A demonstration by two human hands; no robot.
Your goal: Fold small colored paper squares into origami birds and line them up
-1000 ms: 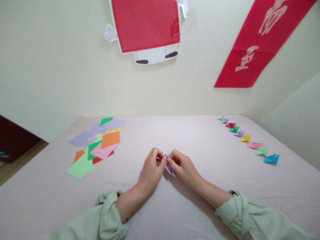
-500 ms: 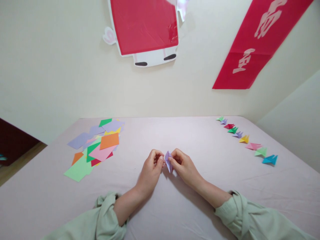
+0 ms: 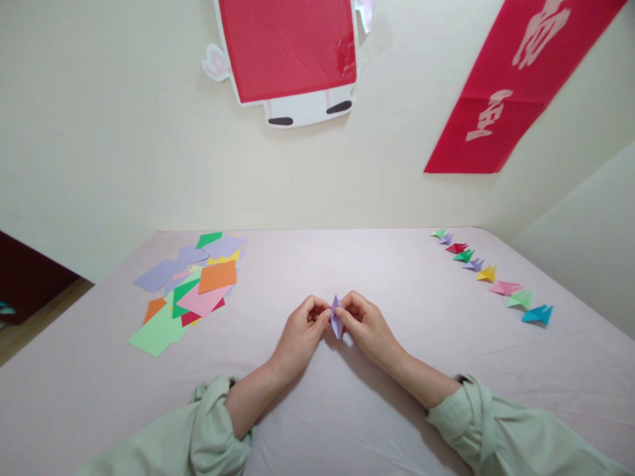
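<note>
A small folded piece of lilac paper (image 3: 337,318) stands upright between my two hands near the middle of the pale pink table (image 3: 397,277). My left hand (image 3: 302,330) pinches its left side with thumb and fingertips. My right hand (image 3: 367,327) pinches its right side the same way. Both hands rest low over the tabletop, wrists in pale green sleeves.
A loose heap of coloured paper squares (image 3: 191,287) lies at the left of the table. A row of several small folded paper figures (image 3: 489,274) runs along the right edge. Red banners hang on the cream wall behind.
The lilac piece looks narrower and more upright than a second ago; my fingers have shifted slightly on it. The hands stay in the same spot.
</note>
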